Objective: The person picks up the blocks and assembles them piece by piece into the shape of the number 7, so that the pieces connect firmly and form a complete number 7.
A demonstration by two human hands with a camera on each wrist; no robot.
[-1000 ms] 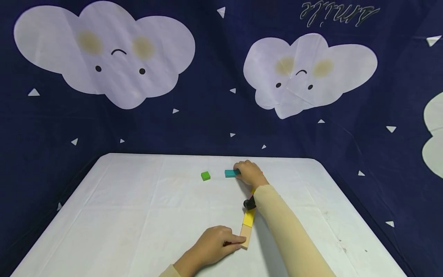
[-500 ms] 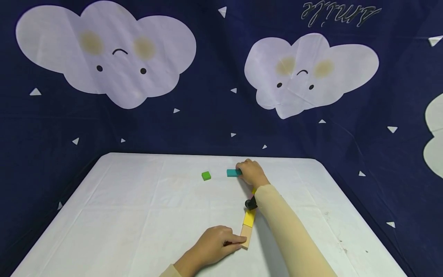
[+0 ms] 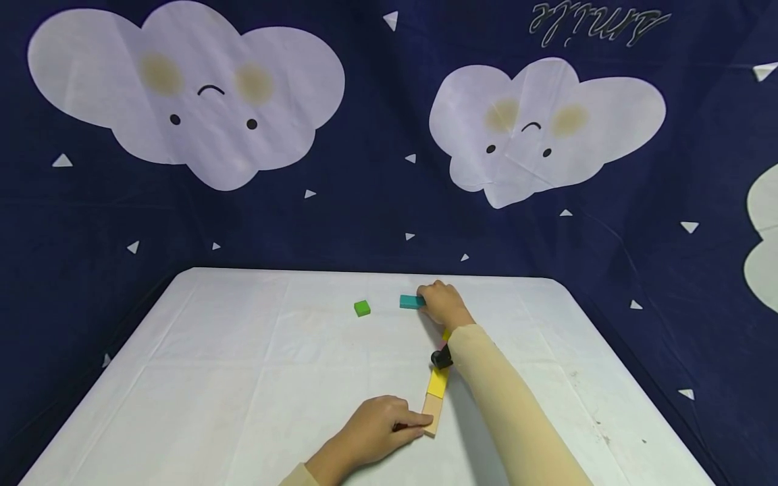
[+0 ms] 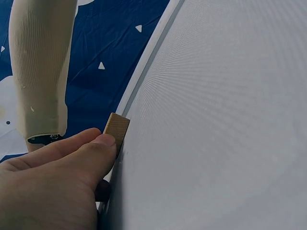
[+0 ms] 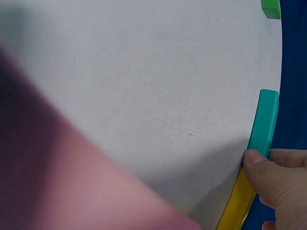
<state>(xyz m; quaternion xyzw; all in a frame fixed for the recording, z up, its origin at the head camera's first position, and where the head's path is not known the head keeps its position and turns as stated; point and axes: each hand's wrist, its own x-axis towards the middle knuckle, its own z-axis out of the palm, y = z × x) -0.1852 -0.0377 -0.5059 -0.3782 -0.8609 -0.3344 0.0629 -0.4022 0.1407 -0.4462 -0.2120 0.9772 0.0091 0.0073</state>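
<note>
With thumb and fingertips, my right hand (image 3: 444,305) pinches the right end of a flat teal block (image 3: 411,302) lying near the table's far edge. In the right wrist view, the teal block (image 5: 265,117) meets a yellow block (image 5: 236,206) end to end at my thumb. Closer to me, my left hand (image 3: 378,430) pinches a plain wooden block (image 3: 434,405) at the near end of a row. A yellow block (image 3: 437,383) adjoins it there. The right wrist and sleeve hide part of the row's middle, where bits of pink and yellow show.
A small green block (image 3: 362,308) lies by itself left of the teal one. The white-covered table (image 3: 200,378) ends in front of a dark blue cloth (image 3: 365,223) printed with clouds and triangles. A black wrist camera (image 3: 442,357) sits over the row.
The teal block has slid slightly to the right and a little away from me, with my right hand on it. My left hand and the wooden block have stayed put.
</note>
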